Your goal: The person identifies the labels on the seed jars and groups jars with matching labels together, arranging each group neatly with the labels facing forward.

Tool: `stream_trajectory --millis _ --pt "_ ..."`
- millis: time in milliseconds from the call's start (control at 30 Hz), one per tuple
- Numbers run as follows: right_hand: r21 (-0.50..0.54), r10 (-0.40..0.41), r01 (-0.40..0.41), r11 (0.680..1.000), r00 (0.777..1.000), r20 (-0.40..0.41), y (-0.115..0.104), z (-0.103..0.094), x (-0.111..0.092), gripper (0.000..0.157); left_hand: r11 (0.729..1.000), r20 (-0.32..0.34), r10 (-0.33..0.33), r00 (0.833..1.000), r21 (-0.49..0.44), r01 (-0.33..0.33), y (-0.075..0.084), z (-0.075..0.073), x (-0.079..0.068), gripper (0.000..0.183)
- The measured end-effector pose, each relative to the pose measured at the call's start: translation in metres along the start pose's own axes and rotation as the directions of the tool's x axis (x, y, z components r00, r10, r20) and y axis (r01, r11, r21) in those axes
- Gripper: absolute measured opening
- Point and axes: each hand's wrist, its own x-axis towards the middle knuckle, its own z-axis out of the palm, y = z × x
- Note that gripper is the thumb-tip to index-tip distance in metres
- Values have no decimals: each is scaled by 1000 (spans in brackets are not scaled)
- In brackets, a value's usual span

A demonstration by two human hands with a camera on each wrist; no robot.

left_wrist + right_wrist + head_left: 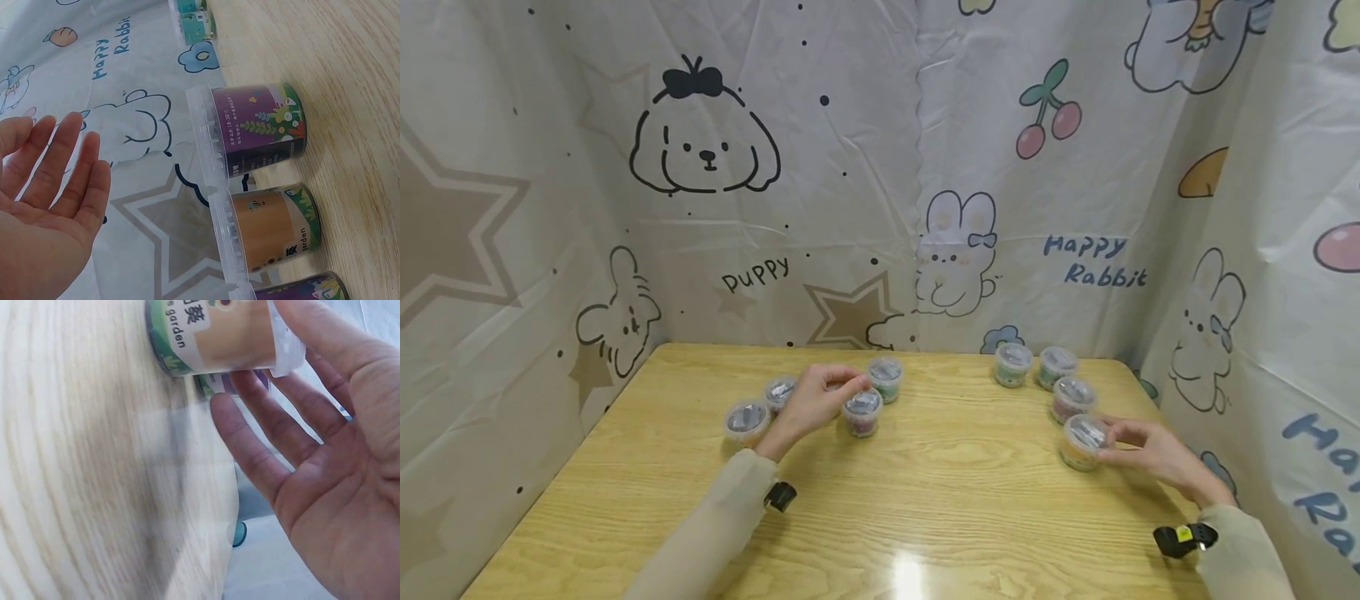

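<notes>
My left hand (pixel 815 398) hovers over the left group of small lidded plastic cups with nothing in it, its fingers loosely bent. Nearest to it are a purple-labelled cup (pixel 861 414) and a green-labelled cup (pixel 885 381). In the left wrist view a purple cup (pixel 262 128) and an orange-brown cup (pixel 275 226) stand beside the fingers (pixel 65 165). On the right, my right hand (pixel 1157 457) holds an orange-labelled cup (pixel 1081 443) between thumb and fingers. The right wrist view shows its thumb at the lid of that cup (pixel 228 337).
Behind the held cup stand a purple cup (pixel 1072 402) and two green-labelled cups, one (pixel 1057 369) beside the other (pixel 1013 367). At the left are an orange cup (pixel 747 423) and another cup (pixel 780 390). A printed curtain (pixel 850 167) encloses the wooden table (pixel 955 500).
</notes>
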Motion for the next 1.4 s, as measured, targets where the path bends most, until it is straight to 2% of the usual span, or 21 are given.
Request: stream_trajectory --millis 133,400,667,967,1400 --pt "-8 -27 27 1000 1000 11 5 -5 0 29 1000 -5 0 1000 -3 0 -1 1 0 22" --pt "-116 -100 98 988 995 -12 10 -11 -3 21 1000 -17 18 1000 -20 -18 -1 -1 0 18" --pt "-118 -96 94 989 995 -15 9 -11 -5 21 999 -22 30 999 -16 -30 -1 -1 0 19" --pt "-116 -117 116 987 993 -2 10 -11 -5 19 999 -32 40 999 30 -39 -4 -1 0 16" --pt "-66 -98 100 993 995 32 6 -14 -4 22 1000 -15 10 1000 -11 -10 -3 -1 -1 22"
